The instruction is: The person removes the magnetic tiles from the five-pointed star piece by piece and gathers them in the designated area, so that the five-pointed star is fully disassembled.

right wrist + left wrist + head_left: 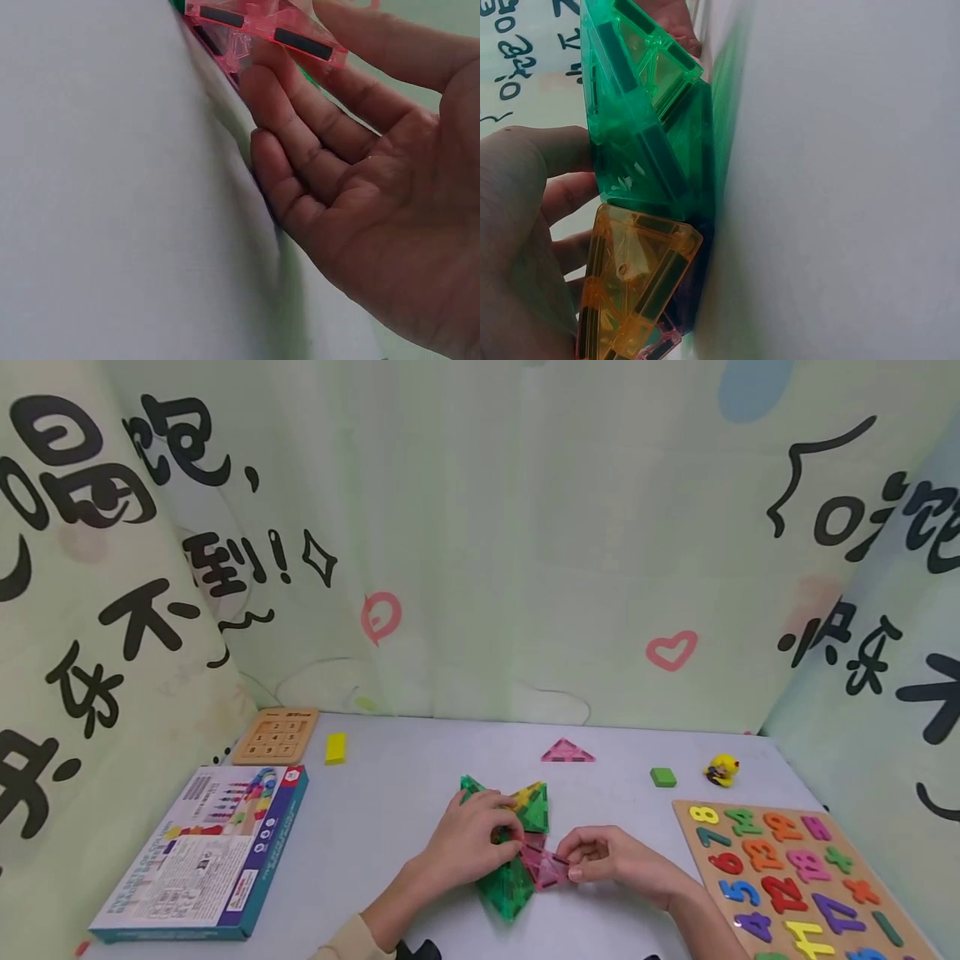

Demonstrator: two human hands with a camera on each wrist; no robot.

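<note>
A build of translucent magnetic tiles (505,891), mostly green with some yellow-orange and pink, rests on the white table. My left hand (471,837) holds it from the left, fingers over the top. In the left wrist view the fingers lie against a green tile (641,161), with an orange triangular tile (634,277) beside them. My right hand (617,857) pinches a pink triangular magnetic tile (547,868) between thumb and fingers at the build's right side. Dark magnet strips show along that pink tile (262,26) in the right wrist view.
A loose pink triangular tile (567,751) lies behind the build, with a green block (663,777) and a yellow toy figure (722,770) further right. A puzzle board (684,814) stands right; a boxed set (191,860), yellow block (336,748) and wooden number board (312,720) are left.
</note>
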